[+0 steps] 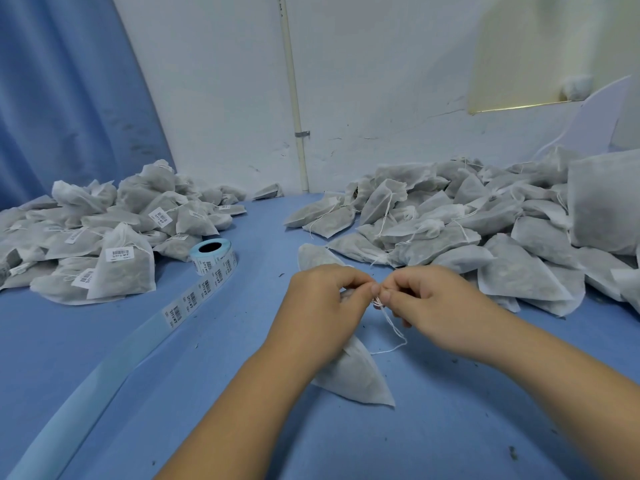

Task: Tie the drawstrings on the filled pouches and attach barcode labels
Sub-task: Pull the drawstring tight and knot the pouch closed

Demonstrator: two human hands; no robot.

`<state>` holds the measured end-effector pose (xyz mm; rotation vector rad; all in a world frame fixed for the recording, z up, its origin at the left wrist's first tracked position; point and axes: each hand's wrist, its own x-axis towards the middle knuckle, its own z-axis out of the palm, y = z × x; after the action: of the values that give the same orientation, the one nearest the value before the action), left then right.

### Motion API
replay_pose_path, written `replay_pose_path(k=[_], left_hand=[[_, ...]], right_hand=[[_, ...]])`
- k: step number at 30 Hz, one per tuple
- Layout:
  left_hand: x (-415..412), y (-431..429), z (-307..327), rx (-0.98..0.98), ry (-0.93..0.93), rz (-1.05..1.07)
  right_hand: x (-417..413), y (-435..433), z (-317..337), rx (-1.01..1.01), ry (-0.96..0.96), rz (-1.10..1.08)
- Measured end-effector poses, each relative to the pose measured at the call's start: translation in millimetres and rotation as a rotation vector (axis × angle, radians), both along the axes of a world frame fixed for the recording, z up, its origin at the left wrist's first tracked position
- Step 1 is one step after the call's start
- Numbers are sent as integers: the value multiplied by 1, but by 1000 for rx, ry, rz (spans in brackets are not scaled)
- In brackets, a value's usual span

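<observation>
The blue table point(104, 341) bears a label roll point(213, 254), its strip point(194, 299) trailing nearer. Left of the roll lie heaped labelled pouches point(124, 271); well right, unlabelled pouches point(433, 237). A single pouch point(360, 375) lies nearer-right, amid dark crumbs point(512, 453).

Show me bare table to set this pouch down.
Bare table runs between the label roll and the unlabelled pile, and at the front, right of the label strip. The labelled pile crowds the left, unlabelled pile the right.

Left: a tagged pouch pile point(104, 244) blocks you.
Right: a bigger pouch pile point(485, 230) blocks you.
Middle: a bare table point(263, 233) lane between the piles lets you reach through.
Near left: the label roll point(213, 256) and its strip point(138, 341) lie across your way.
</observation>
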<state>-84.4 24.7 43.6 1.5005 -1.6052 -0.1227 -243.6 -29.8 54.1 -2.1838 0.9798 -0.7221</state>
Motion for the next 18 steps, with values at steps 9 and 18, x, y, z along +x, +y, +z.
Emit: replay_pose_path(k=[9, 18], left_hand=[[0, 1, 0, 44, -73, 0], [-1, 3, 8, 368, 301, -54]], right_hand=[[-1, -2, -3, -9, -43, -18], [-1, 2, 0, -2, -139, -13]])
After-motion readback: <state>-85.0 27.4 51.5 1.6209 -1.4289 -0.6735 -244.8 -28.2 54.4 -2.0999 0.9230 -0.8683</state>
